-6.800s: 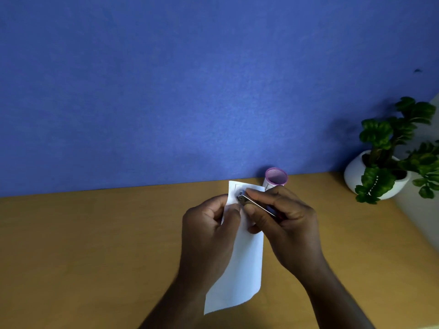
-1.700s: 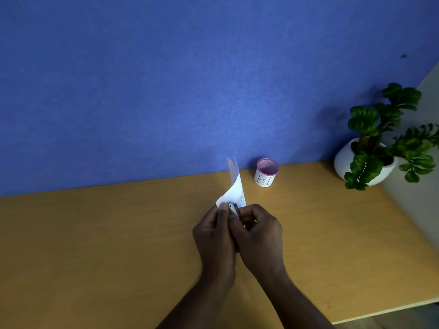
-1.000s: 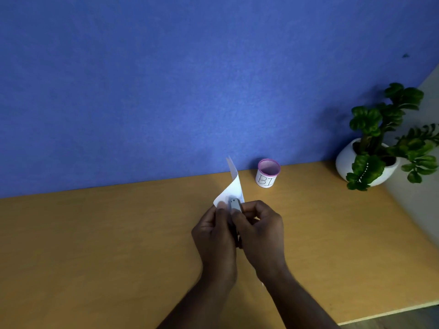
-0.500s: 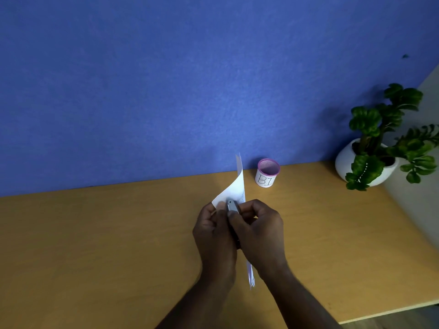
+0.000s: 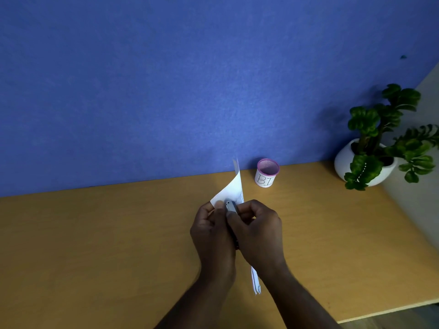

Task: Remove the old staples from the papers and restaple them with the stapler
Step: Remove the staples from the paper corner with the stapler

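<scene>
A wooden desk (image 5: 95, 245) runs along the foot of a blue wall (image 5: 166, 79), and its left half carries nothing that shows. Just right of centre, the left hand (image 5: 211, 231) is raised above the desk with its fingers curled and its thumb pinching a corner of the papers (image 5: 231, 188). The white sheets stand nearly edge-on between the two hands. Their upper part curls up towards the wall, and a thin lower edge shows under the right wrist. A small grey metal tool (image 5: 231, 206) is pressed against the papers where the hands meet. It is probably the stapler, though too little of it shows to be sure. The right hand (image 5: 259, 231) touches the left, its fingers wrapped tightly round that tool. Behind the hands, near the wall, stands a small white cup (image 5: 266, 173) with a pink rim and the letters "BI". At the far right corner a leafy green plant (image 5: 380, 129) sits in a round white pot (image 5: 344, 160).
</scene>
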